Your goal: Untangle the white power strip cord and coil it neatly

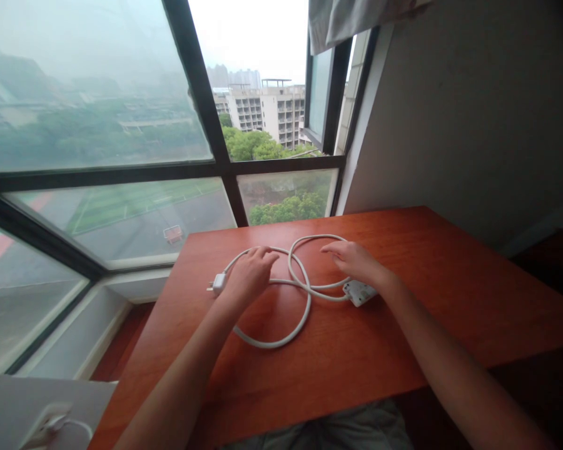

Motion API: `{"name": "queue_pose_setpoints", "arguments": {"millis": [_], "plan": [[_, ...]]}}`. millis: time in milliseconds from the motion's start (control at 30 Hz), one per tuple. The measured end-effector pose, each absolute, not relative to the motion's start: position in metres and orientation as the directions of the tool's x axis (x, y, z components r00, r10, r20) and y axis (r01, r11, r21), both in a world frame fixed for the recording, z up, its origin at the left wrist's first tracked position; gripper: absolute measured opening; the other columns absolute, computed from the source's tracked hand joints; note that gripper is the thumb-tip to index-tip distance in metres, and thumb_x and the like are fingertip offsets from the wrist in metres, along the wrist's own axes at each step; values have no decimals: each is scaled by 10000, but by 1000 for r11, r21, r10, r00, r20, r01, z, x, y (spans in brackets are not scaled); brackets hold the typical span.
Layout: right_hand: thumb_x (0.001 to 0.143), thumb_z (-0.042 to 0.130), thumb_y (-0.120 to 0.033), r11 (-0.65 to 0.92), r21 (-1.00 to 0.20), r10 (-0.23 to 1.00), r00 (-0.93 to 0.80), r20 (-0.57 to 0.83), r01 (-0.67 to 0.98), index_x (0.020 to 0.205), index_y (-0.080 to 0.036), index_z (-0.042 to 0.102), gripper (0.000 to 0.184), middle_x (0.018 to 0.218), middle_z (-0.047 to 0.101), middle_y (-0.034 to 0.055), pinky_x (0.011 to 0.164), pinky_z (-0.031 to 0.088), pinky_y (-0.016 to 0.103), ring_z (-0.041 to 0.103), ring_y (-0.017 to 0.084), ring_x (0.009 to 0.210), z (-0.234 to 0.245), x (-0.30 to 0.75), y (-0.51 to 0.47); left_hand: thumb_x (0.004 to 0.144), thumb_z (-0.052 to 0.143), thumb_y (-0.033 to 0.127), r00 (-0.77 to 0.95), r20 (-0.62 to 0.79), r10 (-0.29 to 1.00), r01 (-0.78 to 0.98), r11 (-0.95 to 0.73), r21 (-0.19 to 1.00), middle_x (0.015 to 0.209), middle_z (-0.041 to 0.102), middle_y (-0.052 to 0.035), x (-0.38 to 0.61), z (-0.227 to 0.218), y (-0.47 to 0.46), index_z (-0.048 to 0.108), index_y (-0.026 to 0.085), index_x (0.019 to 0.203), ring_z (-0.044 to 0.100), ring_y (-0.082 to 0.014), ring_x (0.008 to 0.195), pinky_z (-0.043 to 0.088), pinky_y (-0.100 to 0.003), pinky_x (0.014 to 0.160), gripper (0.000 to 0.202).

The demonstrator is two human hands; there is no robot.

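A white extension cord lies in loose, crossing loops on the reddish wooden table [356, 356]. Its cable [272, 344] curves between a white plug [219, 283] on the left, prongs facing left, and a white socket block [358, 294] on the right. My left hand [253, 270] hovers over the left loop, right beside the plug, its fingers loosely bent and apart from the thumb. Above the socket block is my right hand [354, 259], fingers pointing left and partly spread. Neither hand visibly grips anything. My right hand and wrist cover part of the block.
Windows with dark frames [223, 125] rise behind the table, one pane [323, 94] swung outward. A grey curtain [342, 25] hangs at the top. At lower left, a wall outlet [47, 427] has a white plug in it. Grey-green cloth [338, 431] shows below the table's near edge.
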State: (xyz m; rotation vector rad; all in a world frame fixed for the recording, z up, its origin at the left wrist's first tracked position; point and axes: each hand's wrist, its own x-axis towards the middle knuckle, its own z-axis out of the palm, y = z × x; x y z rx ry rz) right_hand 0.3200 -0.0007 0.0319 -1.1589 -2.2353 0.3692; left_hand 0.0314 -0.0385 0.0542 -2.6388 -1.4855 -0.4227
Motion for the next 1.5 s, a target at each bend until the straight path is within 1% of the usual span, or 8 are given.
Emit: {"name": "queue_pose_setpoints", "arguments": {"millis": [233, 333, 500, 700, 900, 1167, 1400, 1500], "plan": [[842, 487, -253, 315, -878, 933, 54, 357, 361, 1022, -168, 688, 283, 948, 742, 76, 748, 556, 320, 696, 192, 833, -3, 344, 4, 902, 433, 322, 38, 318, 947, 984, -91, 155, 1187, 653, -122, -54, 44, -23, 662, 161, 1167, 600, -279, 1097, 456, -370, 963, 385], [812, 510, -269, 261, -865, 909, 193, 370, 430, 972, -170, 701, 269, 921, 746, 75, 769, 548, 334, 690, 199, 815, -20, 367, 9, 887, 433, 396, -38, 225, 974, 960, -28, 280, 1124, 690, -132, -74, 32, -19, 667, 133, 1153, 631, -274, 1050, 481, -346, 913, 442], [799, 488, -254, 215, -755, 899, 177, 400, 619, 908, -193, 722, 265, 903, 751, 61, 798, 529, 350, 686, 212, 827, -27, 384, 7, 861, 438, 443, -89, 90, 992, 878, 36, 478, 1005, 734, -108, -80, 21, -17, 683, 141, 1116, 679, -237, 867, 508, -287, 733, 466], [798, 466, -227, 227, -673, 904, 104, 414, 704, 902, -204, 722, 277, 889, 753, 53, 819, 521, 357, 687, 220, 845, -23, 382, 4, 805, 520, 465, -102, 100, 990, 775, 16, 632, 959, 740, -105, -77, 17, -17, 717, 152, 989, 664, -247, 833, 473, -273, 682, 414], [799, 471, -231, 217, -652, 886, 134, 444, 726, 898, -207, 721, 270, 886, 753, 56, 822, 524, 363, 688, 223, 836, -19, 386, 2, 784, 497, 401, -49, 53, 997, 671, -6, 741, 668, 669, -44, -79, 11, -19, 698, 130, 1026, 584, -182, 582, 416, -252, 541, 415], [809, 463, -240, 223, -663, 879, 148, 454, 715, 901, -191, 723, 280, 882, 752, 69, 796, 526, 353, 693, 226, 840, -13, 384, -1, 714, 547, 299, 233, 141, 962, 676, -264, 688, 978, 704, -90, -79, 12, -18, 744, 179, 940, 630, -220, 888, 469, -302, 812, 323], [811, 466, -234, 274, -651, 871, 104, 480, 708, 896, -198, 726, 275, 894, 752, 67, 786, 533, 352, 691, 227, 835, -11, 378, -2, 728, 630, 439, -53, -6, 999, 649, 39, 760, 821, 697, -85, -74, 16, -17, 637, 123, 1167, 625, -196, 619, 452, -262, 555, 541], [812, 464, -232, 292, -644, 870, 83, 486, 707, 900, -202, 726, 278, 897, 750, 64, 782, 534, 352, 689, 226, 828, -9, 375, -2, 660, 717, 422, -125, -50, 991, 721, 125, 682, 739, 687, -67, -64, 23, -16, 684, 137, 985, 585, -170, 530, 380, -232, 479, 434]]}}
